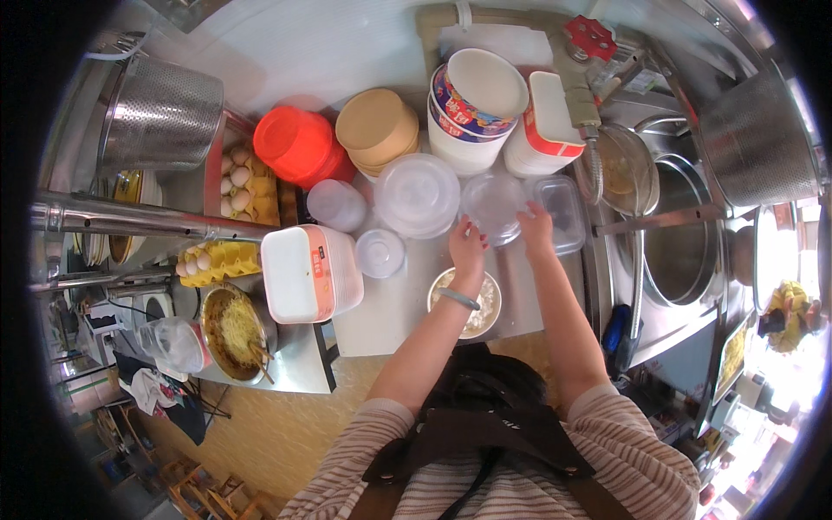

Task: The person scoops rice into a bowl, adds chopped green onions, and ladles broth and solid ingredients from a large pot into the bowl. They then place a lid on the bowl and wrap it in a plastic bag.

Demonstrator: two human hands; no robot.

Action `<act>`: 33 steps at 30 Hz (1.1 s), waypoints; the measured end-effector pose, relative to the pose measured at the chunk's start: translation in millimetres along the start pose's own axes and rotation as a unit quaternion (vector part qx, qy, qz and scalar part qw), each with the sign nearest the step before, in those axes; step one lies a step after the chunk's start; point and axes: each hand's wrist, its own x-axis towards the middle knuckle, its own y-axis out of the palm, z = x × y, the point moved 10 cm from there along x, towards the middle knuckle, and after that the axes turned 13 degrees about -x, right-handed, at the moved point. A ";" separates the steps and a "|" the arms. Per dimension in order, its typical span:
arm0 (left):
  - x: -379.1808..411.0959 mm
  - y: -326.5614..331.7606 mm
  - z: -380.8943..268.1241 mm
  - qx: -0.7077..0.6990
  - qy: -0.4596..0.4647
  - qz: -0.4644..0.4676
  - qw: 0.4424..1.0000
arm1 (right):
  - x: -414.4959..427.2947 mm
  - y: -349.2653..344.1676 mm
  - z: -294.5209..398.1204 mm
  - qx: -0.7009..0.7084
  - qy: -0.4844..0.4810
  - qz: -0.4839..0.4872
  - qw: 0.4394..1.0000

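Observation:
Both my hands reach over the counter to a stack of clear round plastic lids (pixel 494 203). My left hand (pixel 467 250) is at the stack's lower left edge with its fingers apart; my right hand (pixel 537 229) is at its right edge, fingers touching or very near the rim. Whether either grips a lid cannot be told. Below my left wrist stands a white bowl of cooked rice (pixel 491 313), partly hidden by that forearm. Larger translucent round lids (pixel 417 195) lie to the left, and clear rectangular lids (pixel 560 214) lie to the right.
Along the back stand red bowls (pixel 292 143), tan paper bowls (pixel 377 127), patterned paper buckets (pixel 484 91) and white rectangular containers (pixel 546 130). At left are stacked rectangular tubs (pixel 299 273), egg trays (pixel 224 260) and a metal bowl of shredded yellow food (pixel 237 331). A steel pot (pixel 679 234) sits right.

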 end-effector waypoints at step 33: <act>-101.7 -150.4 -7.3 0.216 0.037 0.044 0.975 | -179.7 17.2 31.9 -0.097 -0.207 0.136 0.964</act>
